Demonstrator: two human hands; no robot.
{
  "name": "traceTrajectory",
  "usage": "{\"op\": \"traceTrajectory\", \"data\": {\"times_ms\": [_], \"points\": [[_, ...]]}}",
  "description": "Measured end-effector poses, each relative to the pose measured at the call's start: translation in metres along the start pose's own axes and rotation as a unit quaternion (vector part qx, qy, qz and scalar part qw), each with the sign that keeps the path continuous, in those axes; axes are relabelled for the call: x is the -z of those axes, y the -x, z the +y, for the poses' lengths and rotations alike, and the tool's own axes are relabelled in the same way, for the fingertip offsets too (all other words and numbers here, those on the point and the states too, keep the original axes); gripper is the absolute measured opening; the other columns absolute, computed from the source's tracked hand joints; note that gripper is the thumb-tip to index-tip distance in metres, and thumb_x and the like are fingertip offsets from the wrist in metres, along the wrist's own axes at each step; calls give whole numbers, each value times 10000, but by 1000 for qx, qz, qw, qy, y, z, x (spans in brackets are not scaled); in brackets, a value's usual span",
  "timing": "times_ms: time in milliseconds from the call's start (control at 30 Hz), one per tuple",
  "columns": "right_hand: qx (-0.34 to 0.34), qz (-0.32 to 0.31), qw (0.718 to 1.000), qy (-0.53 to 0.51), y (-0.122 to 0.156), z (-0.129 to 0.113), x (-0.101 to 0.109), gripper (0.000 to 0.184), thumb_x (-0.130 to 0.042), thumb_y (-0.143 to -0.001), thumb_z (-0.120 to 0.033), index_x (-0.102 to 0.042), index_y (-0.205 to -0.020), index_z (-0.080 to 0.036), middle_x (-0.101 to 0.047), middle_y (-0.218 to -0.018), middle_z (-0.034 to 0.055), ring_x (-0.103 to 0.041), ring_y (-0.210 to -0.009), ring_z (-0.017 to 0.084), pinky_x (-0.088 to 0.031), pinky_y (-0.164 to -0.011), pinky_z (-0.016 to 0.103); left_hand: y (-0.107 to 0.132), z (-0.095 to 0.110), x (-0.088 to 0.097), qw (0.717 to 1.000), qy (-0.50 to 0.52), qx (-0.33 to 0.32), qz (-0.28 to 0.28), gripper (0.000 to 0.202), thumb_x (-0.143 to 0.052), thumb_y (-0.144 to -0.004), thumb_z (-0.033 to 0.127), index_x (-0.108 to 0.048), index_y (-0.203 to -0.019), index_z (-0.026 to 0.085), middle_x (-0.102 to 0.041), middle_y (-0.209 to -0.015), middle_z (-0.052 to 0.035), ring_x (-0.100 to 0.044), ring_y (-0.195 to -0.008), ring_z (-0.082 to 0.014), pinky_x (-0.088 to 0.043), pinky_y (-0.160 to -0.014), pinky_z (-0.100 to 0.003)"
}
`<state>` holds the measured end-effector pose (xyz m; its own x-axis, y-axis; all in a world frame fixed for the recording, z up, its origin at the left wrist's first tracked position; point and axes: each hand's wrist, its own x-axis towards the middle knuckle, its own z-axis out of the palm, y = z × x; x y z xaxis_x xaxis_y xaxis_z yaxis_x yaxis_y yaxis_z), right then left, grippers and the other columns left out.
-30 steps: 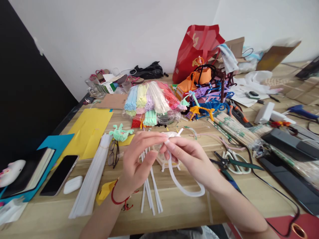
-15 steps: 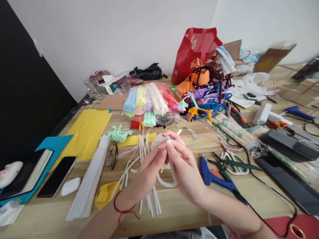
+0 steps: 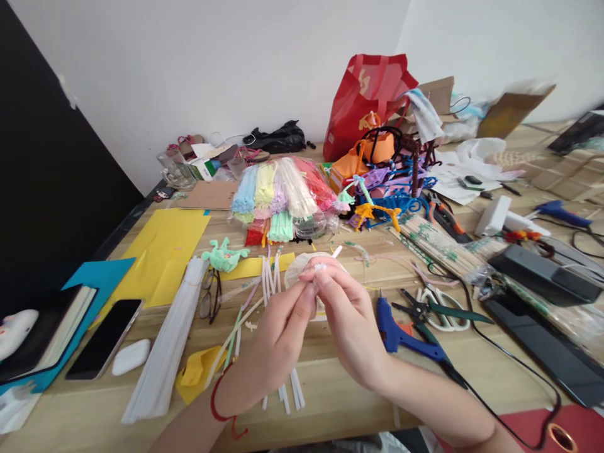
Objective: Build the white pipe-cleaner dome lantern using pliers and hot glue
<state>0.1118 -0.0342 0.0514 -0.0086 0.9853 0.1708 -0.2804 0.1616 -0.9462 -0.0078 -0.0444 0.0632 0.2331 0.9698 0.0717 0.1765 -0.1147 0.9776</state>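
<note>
My left hand [image 3: 283, 327] and my right hand [image 3: 346, 314] meet at the middle of the table, thumbs and fingertips pinched together. Between them is a white pipe cleaner [image 3: 319, 268], of which only a small bent piece shows at the fingertips; the fingers cover the rest. Behind the fingers lies a round cream-coloured piece [image 3: 293, 270], partly hidden. Several loose white pipe cleaners [image 3: 296, 387] lie under and beside my left hand. A red string bracelet [image 3: 218, 402] circles my left wrist.
Left are a white pipe cleaner bundle [image 3: 165, 346], glasses [image 3: 211, 296], a phone [image 3: 104, 340] and an earbud case [image 3: 131, 357]. Right are a blue glue gun [image 3: 387, 324], its cord, pliers [image 3: 418, 308] and scissors [image 3: 450, 311]. Behind stand coloured pipe cleaner bundles [image 3: 278, 189] and a red bag [image 3: 363, 107].
The white pipe cleaner loop that hung below my hands no longer shows; a small bent piece now shows at the fingertips. My left hand's fingers have curled in more.
</note>
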Motion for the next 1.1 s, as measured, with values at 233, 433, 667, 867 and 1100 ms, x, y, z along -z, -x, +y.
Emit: {"op": "traceTrajectory", "data": {"times_ms": [233, 433, 667, 867, 1100], "points": [[6, -30, 1000, -4, -1, -8, 1, 237, -558, -978, -340, -785, -960, -273, -664, -986, 35, -614, -1016, 189, -469, -975, 350, -5, 7, -2, 991, 120, 27, -52, 469, -450, -965, 572, -386, -669, 215, -283, -556, 60, -240, -489, -97, -229, -453, -260], [42, -45, 998, 5, -3, -12, 0, 197, -609, -950, -282, -805, -947, -305, -705, -970, 18, -624, -984, 168, -466, -919, 301, -6, 1, 7, 977, 176, 80, -91, 458, -455, -963, 582, -390, -712, 204, -233, -574, 79, -175, -480, -70, -120, -430, -242], [-4, 12, 996, -93, -20, -9, 16, 144, -667, -903, -351, -808, -890, -320, -687, -920, -3, -589, -904, 150, -439, -867, 291, -8, -1, 3, 971, 182, 74, -134, 401, -447, -997, 496, -413, -736, 194, -293, -631, 63, -234, -533, -76, -174, -471, -246], [39, 97, 984, -143, -35, -20, 32, 111, -707, -836, -333, -802, -836, -276, -698, -916, 5, -570, -826, 151, -455, -795, 290, -10, -5, -3, 947, 253, 85, -180, 411, -462, -995, 445, -372, -687, 189, -300, -626, 63, -218, -529, -71, -148, -489, -255], [97, 101, 976, -167, -42, -33, 46, 91, -706, -846, -298, -783, -802, -279, -663, -920, -9, -561, -881, 133, -461, -786, 250, -10, -5, 1, 931, 258, 108, -234, 404, -387, -1007, 404, -391, -668, 183, -329, -612, 46, -266, -535, -84, -211, -531, -262]]}}
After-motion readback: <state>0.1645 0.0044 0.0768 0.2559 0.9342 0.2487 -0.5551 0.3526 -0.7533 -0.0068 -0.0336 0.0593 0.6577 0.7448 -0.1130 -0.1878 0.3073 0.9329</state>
